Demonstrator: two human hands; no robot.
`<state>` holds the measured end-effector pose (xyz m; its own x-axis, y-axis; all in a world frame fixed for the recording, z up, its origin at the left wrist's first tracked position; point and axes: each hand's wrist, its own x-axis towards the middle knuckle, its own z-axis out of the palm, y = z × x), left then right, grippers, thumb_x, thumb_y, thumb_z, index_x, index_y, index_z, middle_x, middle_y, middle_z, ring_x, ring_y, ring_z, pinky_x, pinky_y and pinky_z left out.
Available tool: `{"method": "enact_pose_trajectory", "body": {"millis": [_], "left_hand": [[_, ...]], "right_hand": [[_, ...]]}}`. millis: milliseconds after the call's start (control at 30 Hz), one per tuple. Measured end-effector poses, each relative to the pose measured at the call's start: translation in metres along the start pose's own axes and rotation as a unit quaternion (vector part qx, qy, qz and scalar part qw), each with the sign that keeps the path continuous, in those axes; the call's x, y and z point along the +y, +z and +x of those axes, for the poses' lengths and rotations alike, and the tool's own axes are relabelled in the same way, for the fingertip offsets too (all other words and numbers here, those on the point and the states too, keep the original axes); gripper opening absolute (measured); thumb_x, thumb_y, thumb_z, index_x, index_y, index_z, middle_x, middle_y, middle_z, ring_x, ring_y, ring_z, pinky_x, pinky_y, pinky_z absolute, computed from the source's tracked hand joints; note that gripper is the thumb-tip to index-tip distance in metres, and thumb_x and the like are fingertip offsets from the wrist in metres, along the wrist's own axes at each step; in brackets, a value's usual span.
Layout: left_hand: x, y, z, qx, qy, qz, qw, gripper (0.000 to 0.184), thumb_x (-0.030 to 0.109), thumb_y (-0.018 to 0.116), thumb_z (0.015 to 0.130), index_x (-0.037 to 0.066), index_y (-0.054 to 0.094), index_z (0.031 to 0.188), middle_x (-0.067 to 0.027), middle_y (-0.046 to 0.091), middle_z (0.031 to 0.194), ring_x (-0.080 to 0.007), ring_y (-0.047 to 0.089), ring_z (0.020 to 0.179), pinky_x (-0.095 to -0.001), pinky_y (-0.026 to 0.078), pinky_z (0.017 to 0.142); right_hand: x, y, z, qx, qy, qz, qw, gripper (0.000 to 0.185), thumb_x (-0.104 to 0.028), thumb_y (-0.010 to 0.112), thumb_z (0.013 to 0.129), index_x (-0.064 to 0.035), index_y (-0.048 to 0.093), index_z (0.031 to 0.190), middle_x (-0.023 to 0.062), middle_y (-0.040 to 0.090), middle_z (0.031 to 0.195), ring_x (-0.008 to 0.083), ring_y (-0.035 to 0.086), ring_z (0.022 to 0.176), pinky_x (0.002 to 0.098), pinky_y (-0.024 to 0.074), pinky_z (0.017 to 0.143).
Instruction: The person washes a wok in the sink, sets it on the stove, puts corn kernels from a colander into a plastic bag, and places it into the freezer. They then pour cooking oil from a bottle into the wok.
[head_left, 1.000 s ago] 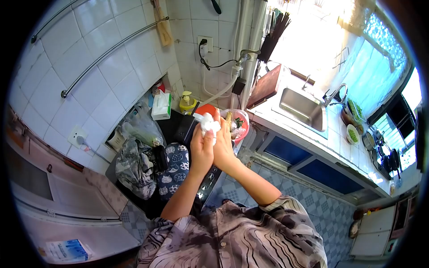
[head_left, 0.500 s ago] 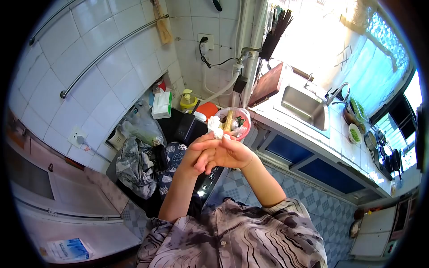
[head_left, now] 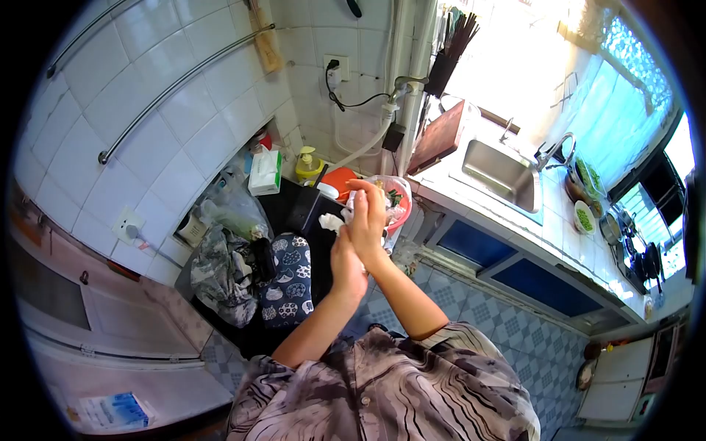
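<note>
grip (head_left: pixel 362 235) partly hides crumpled white wad (head_left: pixel 332 223)

The tissue pack (head_left: pixel 265 173) is set left of the pump bottle (head_left: pixel 307 163). The patterned cloth (head_left: pixel 288 275) is placed right of the crumpled garment (head_left: pixel 223 277). The sink (head_left: pixel 498 175) is set into the counter (head_left: pixel 555 239), with the cutting board (head_left: pixel 439 138) leaned to its left and the bowl (head_left: pixel 583 219) placed to its right.
</note>
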<state>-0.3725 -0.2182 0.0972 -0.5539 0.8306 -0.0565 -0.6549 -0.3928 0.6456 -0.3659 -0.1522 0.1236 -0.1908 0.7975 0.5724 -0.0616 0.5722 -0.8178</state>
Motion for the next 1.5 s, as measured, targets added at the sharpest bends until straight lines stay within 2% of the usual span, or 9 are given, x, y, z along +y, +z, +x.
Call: {"method": "enact_pose_trajectory", "body": {"millis": [167, 500, 633, 700, 800, 1033, 1167, 1433, 1500], "left_hand": [[0.047, -0.004, 0.012, 0.008, -0.070, -0.074, 0.995, 0.030, 0.024, 0.043, 0.091, 0.003, 0.049, 0.112, -0.0053, 0.054, 0.106, -0.0139, 0.055, 0.096, -0.0285, 0.045, 0.083], [0.068, 0.000, 0.012, -0.108, -0.242, -0.127, 0.956, 0.042, 0.040, 0.029, 0.094, 0.009, 0.045, 0.117, -0.0065, 0.052, 0.112, -0.0193, 0.049, 0.107, -0.0347, 0.039, 0.093], [0.065, -0.018, 0.017, -0.135, -0.301, -0.144, 0.933, 0.070, 0.057, 0.022, 0.089, -0.002, 0.039, 0.122, -0.0143, 0.047, 0.121, -0.0246, 0.045, 0.113, -0.0385, 0.032, 0.099], [0.061, -0.018, 0.014, -0.227, -0.346, -0.153, 0.898, 0.072, 0.061, 0.028, 0.086, -0.003, 0.041, 0.118, -0.0149, 0.049, 0.117, -0.0243, 0.049, 0.107, -0.0401, 0.038, 0.092], [0.056, -0.042, 0.009, 0.002, -0.333, 0.068, 0.940, 0.066, 0.055, 0.035, 0.087, -0.003, 0.041, 0.117, -0.0190, 0.050, 0.114, -0.0294, 0.051, 0.103, -0.0426, 0.041, 0.088], [0.048, -0.051, 0.004, -0.057, -0.315, -0.032, 0.947, 0.044, 0.038, 0.044, 0.089, 0.001, 0.045, 0.114, -0.0160, 0.056, 0.101, -0.0285, 0.057, 0.090, -0.0405, 0.045, 0.080], [0.045, -0.054, 0.004, -0.069, -0.289, -0.049, 0.953, 0.040, 0.033, 0.043, 0.088, 0.001, 0.047, 0.112, -0.0162, 0.056, 0.103, -0.0287, 0.055, 0.094, -0.0406, 0.044, 0.082], [0.056, -0.058, 0.008, -0.010, -0.252, -0.092, 0.963, 0.043, 0.029, 0.040, 0.089, -0.004, 0.043, 0.116, -0.0262, 0.044, 0.119, -0.0358, 0.046, 0.109, -0.0458, 0.034, 0.097], [0.056, -0.056, 0.012, -0.046, -0.233, -0.161, 0.958, 0.042, 0.029, 0.041, 0.089, -0.004, 0.044, 0.115, -0.0265, 0.045, 0.119, -0.0356, 0.045, 0.111, -0.0457, 0.035, 0.097]], "right_hand": [[-0.018, -0.020, -0.001, -0.229, -0.296, -0.158, 0.914, 0.041, -0.023, 0.039, 0.084, -0.0003, 0.047, 0.117, 0.0180, 0.047, 0.119, 0.0342, 0.042, 0.112, 0.0438, 0.0291, 0.095], [-0.031, -0.039, -0.033, -0.260, -0.265, -0.220, 0.902, 0.052, -0.032, 0.039, 0.085, -0.0045, 0.038, 0.129, 0.0194, 0.031, 0.135, 0.0363, 0.027, 0.126, 0.0451, 0.0197, 0.103], [0.001, -0.027, -0.030, -0.150, -0.210, -0.029, 0.966, 0.020, -0.008, 0.053, 0.075, -0.0019, 0.054, 0.095, 0.0169, 0.054, 0.094, 0.0326, 0.054, 0.087, 0.0394, 0.0438, 0.074], [0.020, -0.026, -0.030, -0.012, -0.055, -0.041, 0.998, 0.009, -0.010, 0.049, 0.083, -0.0015, 0.052, 0.082, 0.0118, 0.054, 0.074, 0.0224, 0.054, 0.066, 0.0337, 0.0429, 0.058], [0.022, -0.036, -0.014, 0.001, 0.137, 0.181, 0.974, 0.027, -0.023, 0.044, 0.092, -0.0059, 0.050, 0.072, -0.0059, 0.042, 0.056, 0.0016, 0.036, 0.050, 0.0218, 0.0289, 0.043], [0.033, -0.025, -0.016, 0.046, 0.442, 0.497, 0.745, 0.014, -0.022, 0.047, 0.086, -0.0096, 0.051, 0.080, -0.0016, 0.041, 0.054, 0.0102, 0.038, 0.043, 0.0233, 0.0306, 0.041], [0.053, -0.028, -0.017, -0.089, 0.443, 0.619, 0.642, 0.028, -0.028, 0.037, 0.089, -0.0084, 0.052, 0.102, 0.0044, 0.048, 0.061, 0.0158, 0.043, 0.050, 0.0294, 0.0351, 0.043], [0.088, -0.045, -0.032, 0.016, 0.478, 0.444, 0.758, 0.032, -0.037, 0.038, 0.090, -0.0094, 0.055, 0.096, 0.0078, 0.059, 0.082, 0.0213, 0.058, 0.068, 0.0325, 0.0469, 0.055], [0.084, -0.042, -0.054, -0.099, 0.512, 0.531, 0.668, 0.031, -0.038, 0.039, 0.087, -0.0101, 0.053, 0.090, 0.0096, 0.059, 0.086, 0.0250, 0.059, 0.076, 0.0398, 0.0497, 0.066]]}}
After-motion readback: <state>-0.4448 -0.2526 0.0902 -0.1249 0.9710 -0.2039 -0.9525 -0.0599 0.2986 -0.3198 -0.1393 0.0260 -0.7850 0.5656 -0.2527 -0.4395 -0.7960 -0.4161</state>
